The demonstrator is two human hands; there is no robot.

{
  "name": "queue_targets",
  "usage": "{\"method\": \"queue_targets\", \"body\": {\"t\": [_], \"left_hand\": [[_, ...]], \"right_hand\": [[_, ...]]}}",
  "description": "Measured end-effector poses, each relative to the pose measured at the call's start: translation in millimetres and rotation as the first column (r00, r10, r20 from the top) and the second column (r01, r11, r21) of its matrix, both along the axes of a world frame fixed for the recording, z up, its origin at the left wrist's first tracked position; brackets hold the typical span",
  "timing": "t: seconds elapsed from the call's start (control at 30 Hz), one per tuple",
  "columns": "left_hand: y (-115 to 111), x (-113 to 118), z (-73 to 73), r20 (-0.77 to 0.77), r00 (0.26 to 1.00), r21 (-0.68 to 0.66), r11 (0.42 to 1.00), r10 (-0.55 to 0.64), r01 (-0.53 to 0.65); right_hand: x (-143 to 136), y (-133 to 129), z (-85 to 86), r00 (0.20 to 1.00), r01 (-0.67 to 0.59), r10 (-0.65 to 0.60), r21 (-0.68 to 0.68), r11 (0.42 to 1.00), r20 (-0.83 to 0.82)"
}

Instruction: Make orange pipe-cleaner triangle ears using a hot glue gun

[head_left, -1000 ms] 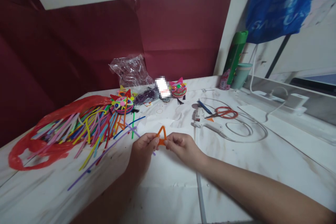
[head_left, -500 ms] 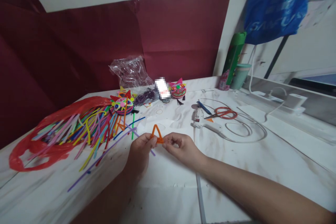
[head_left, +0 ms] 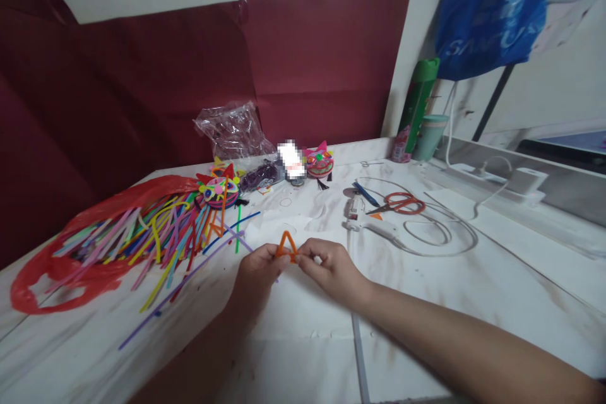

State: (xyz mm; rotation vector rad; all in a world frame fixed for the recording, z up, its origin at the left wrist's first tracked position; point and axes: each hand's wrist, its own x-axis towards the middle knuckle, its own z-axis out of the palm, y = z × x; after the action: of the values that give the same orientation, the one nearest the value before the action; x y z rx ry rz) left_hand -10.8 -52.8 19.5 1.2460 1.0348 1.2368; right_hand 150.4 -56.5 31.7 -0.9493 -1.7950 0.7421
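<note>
An orange pipe cleaner (head_left: 287, 241), bent into a small triangle with its tip up, is held between my two hands above the table. My left hand (head_left: 258, 270) pinches its lower left corner. At the lower right corner, my right hand (head_left: 326, 265) grips it with thumb and fingertips. Part of the triangle's base is hidden by my fingers. To the left, many coloured pipe cleaners (head_left: 156, 233) lie on a red plastic bag (head_left: 28, 281). Beside them sits a colourful cat-face ornament (head_left: 218, 191), with another orange bent pipe cleaner (head_left: 222, 208) in front of it.
A white glue gun (head_left: 369, 222), red-handled scissors (head_left: 404, 203) and a blue cutter (head_left: 367, 194) lie to the right among cables. Behind stand a pink cat-face ornament (head_left: 320, 162), a clear plastic bag (head_left: 231, 129), a green spray can (head_left: 417, 107) and a cup (head_left: 430, 137).
My hands and the orange triangle have shifted slightly right and down in view. My left fingers now cover more of its base. The surroundings have slid a little left with the camera.
</note>
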Motion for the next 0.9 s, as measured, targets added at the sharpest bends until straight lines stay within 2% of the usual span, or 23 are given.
{"method": "queue_targets", "body": {"t": [0.1,0.17,0.2,0.27,0.33,0.4,0.43,0.5,0.63,0.7,0.73,0.77,0.83,0.9], "left_hand": [[-2.6,-0.4,5.1,-0.058,0.998,0.076,0.997,-0.001,0.006],[-6.0,-2.7,10.9,-0.152,0.986,0.226,0.973,0.073,-0.037],[-8.0,-4.5,14.1,-0.214,0.968,0.339,0.94,0.13,-0.051],[-11.6,-8.8,20.0,-0.335,0.911,0.588,0.809,0.242,0.001],[-13.7,-13.1,23.9,-0.418,0.846,0.766,0.629,0.332,0.131],[-13.8,-16.5,25.1,-0.465,0.789,0.845,0.469,0.403,0.258],[-13.2,-17.8,24.7,-0.477,0.761,0.86,0.411,0.44,0.302],[-11.4,-19.9,22.3,-0.499,0.705,0.865,0.335,0.504,0.373],[-9.1,-21.4,14.9,-0.539,0.626,0.837,0.276,0.563,0.472],[-9.0,-20.1,12.3,-0.533,0.627,0.841,0.275,0.569,0.466],[-8.8,-18.8,11.8,-0.525,0.634,0.85,0.305,0.568,0.43],[-8.5,-17.0,11.8,-0.511,0.647,0.859,0.361,0.566,0.362],[-7.1,-12.9,13.4,-0.483,0.695,0.823,0.547,0.533,0.153],[-4.9,-8.9,15.8,-0.468,0.782,0.633,0.774,0.413,-0.03]], "right_hand": [[0.9,-0.5,1.6,1.0,-0.018,0.017,0.044,0.999,0.018],[0.3,0.5,1.8,0.998,-0.053,0.054,0.022,0.998,-0.034],[-0.2,1.6,1.9,0.993,-0.074,0.071,-0.024,0.997,-0.09],[-1.3,4.8,2.2,0.97,-0.132,0.093,-0.167,0.977,-0.223],[-2.1,8.7,2.4,0.937,-0.222,0.111,-0.318,0.922,-0.332],[-2.3,12.1,2.2,0.896,-0.324,0.129,-0.43,0.843,-0.424],[-2.3,13.2,1.9,0.872,-0.374,0.132,-0.466,0.802,-0.472],[-2.1,13.5,1.4,0.817,-0.465,0.141,-0.496,0.733,-0.559],[-2.2,8.5,4.0,0.767,-0.539,0.141,-0.51,0.67,-0.625],[-2.3,6.6,6.5,0.776,-0.518,0.109,-0.53,0.672,-0.621],[-2.2,6.6,7.5,0.785,-0.497,0.092,-0.535,0.683,-0.613],[-1.8,7.3,8.4,0.796,-0.469,0.075,-0.533,0.705,-0.601],[-0.2,10.7,9.5,0.819,-0.399,0.046,-0.511,0.761,-0.572],[2.6,15.3,10.5,0.845,-0.328,0.027,-0.479,0.814,-0.534]]}}
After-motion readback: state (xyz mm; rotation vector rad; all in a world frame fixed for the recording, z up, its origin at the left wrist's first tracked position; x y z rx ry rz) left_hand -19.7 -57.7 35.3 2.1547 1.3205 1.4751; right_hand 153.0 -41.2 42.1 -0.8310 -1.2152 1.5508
